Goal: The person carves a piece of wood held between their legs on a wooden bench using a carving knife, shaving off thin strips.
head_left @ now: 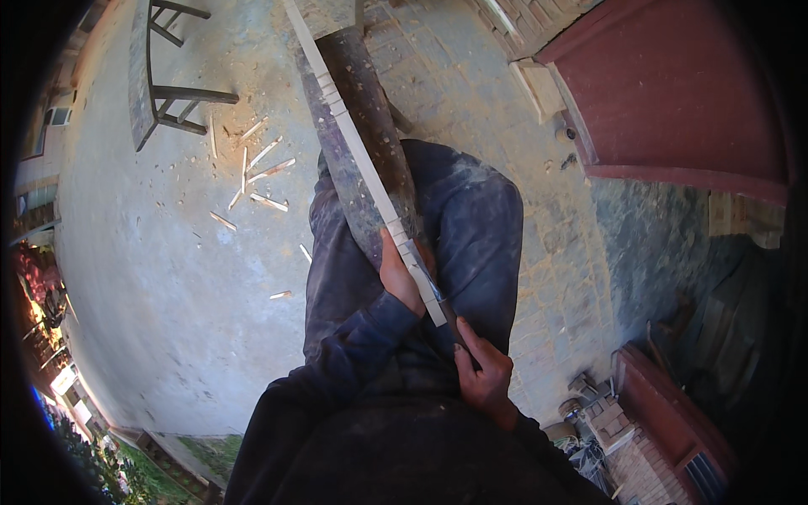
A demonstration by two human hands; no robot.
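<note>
Over the wooden bench [367,94] between the person's legs [481,219], a long notched wooden strip [364,160] slants from far left to near right. The left hand [399,273] grasps its near part; the right hand [486,370] is wrapped around a bladed tool's dark handle [449,315], by the strip's near end. Wood slivers [273,169] litter the floor [168,278] at left.

The left hand [401,273] holds a pale wooden strip [364,160] running toward eleven o'clock over a tabletop [370,101]; the right hand [486,372], at five o'clock, grips a dark-handled tool [449,315]. Wood slivers [273,170] lie at ten o'clock.
</note>
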